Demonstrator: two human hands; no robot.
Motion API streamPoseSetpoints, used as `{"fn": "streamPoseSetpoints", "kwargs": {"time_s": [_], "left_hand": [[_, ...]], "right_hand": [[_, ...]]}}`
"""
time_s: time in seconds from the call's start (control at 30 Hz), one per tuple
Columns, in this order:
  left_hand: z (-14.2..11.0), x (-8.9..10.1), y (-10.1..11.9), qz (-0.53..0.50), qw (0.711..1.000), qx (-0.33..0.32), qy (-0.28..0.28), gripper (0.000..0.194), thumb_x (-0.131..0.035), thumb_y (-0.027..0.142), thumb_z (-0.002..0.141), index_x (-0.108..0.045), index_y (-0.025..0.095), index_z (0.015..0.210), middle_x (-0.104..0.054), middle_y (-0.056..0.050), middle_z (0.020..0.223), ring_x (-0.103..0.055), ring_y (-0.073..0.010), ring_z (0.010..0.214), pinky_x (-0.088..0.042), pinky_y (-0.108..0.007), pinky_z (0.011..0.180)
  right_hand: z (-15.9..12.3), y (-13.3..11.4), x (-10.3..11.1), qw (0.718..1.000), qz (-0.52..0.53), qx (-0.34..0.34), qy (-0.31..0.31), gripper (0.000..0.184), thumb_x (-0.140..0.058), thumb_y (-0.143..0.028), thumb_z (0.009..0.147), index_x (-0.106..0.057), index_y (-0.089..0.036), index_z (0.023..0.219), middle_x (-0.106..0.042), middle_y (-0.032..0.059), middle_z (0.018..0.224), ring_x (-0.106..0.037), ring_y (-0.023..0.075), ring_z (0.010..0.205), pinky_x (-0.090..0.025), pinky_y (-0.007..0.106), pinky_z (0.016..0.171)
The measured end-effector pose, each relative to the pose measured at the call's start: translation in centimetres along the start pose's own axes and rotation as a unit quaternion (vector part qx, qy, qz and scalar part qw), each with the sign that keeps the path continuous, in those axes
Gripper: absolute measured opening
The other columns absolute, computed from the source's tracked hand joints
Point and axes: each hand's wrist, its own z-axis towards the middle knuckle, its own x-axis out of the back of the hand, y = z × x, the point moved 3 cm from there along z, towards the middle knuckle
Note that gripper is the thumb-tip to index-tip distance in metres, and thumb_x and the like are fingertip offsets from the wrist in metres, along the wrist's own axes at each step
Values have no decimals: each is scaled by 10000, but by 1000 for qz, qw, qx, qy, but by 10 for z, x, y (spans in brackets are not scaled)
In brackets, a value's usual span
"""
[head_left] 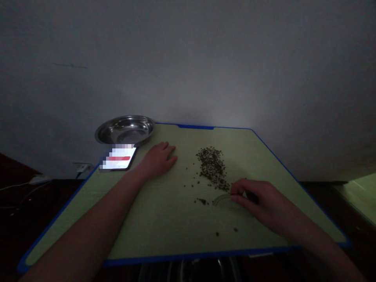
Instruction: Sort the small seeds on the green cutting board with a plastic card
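Observation:
A loose pile of small dark seed-like bits (212,164) lies on the pale tabletop (164,219), with several strays around it. My right hand (255,196) is at the near right end of the pile, thumb and fingertips pinched together. Whatever is between those fingertips is too small or too hidden to make out. Faint curved lines (221,199) show beside the fingertips; I cannot tell what they are. To the left of the pile, my left hand (160,159) rests palm down on the table, fingers somewhat apart, holding nothing.
A shiny metal basin (125,131) stands at the back left corner. In front of it lies a phone (119,158) with a lit, blurred screen. Blue edging (273,154) borders the table, and a wall rises behind it. Cables (29,182) are at the far left.

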Motion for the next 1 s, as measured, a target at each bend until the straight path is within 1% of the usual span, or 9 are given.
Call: {"fn": "streamPoseSetpoints", "kwargs": {"time_s": [0.17,0.27,0.4,0.63,0.8,1.0], "left_hand": [[0,0,0,-2,1000,-4,2,537,-339,427,905,-489,125,1324,-472,-159,1397,-426,-280,1286,-331,-407,1066],[-1,1,0,-3,1000,-2,4,542,-338,433,903,-488,129,1326,-465,-154,1402,-410,-282,1298,-327,-405,1068],[0,0,0,-2,1000,-2,2,530,-337,443,902,-496,154,1316,-481,-129,1388,-431,-267,1279,-334,-388,1060],[0,0,0,-4,1000,-4,3,541,-336,436,901,-492,132,1321,-479,-152,1378,-424,-277,1281,-322,-386,1064],[0,1,0,-6,1000,1,1,522,-343,425,900,-496,149,1315,-494,-137,1367,-439,-268,1268,-334,-391,1058],[0,1,0,-2,1000,-3,-2,530,-339,433,904,-493,140,1318,-482,-140,1381,-421,-270,1284,-321,-386,1068]], "right_hand": [[8,-3,-5,1000,5,4,24,118,-510,-270,893,-608,-220,850,-643,-4,749,-560,137,639,-403,264,601],[10,-3,-8,1000,5,9,15,118,-516,-282,893,-605,-220,846,-643,-1,744,-561,139,639,-403,267,599],[7,-2,-9,1000,10,14,-4,129,-521,-287,890,-608,-223,821,-647,0,736,-568,141,644,-403,264,588],[7,2,-8,1000,7,0,1,118,-519,-281,887,-603,-220,832,-643,-1,746,-563,141,645,-402,266,592],[8,0,-12,1000,13,7,11,118,-523,-286,891,-615,-220,857,-654,1,764,-579,141,662,-412,266,607],[6,-4,-10,1000,19,18,1,115,-525,-276,889,-614,-220,841,-652,2,760,-572,137,658,-416,260,598]]}}
